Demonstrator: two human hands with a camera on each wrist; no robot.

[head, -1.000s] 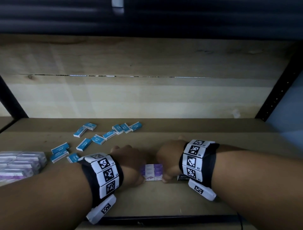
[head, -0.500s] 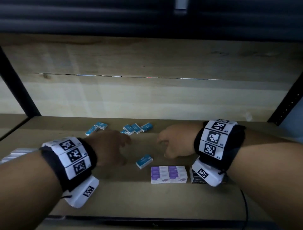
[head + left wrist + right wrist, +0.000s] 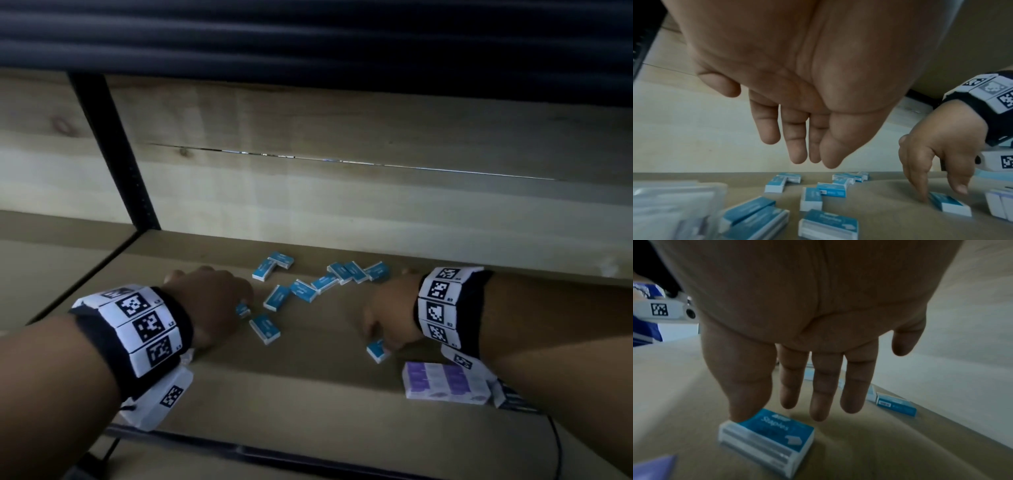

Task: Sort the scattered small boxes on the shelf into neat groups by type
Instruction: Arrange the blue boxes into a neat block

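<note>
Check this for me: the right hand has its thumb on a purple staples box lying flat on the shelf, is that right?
Not quite: the staples box under the right hand thumb is blue, not purple, as the right wrist view shows. The purple boxes sit apart, nearer the shelf front. The rest holds.

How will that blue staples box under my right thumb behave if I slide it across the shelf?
The blue staples box lies flat, so it probably slides without tipping or rolling. Its squared card edges look stiff. The right hand touches only one corner with the thumb, so the box may pivot.
</note>
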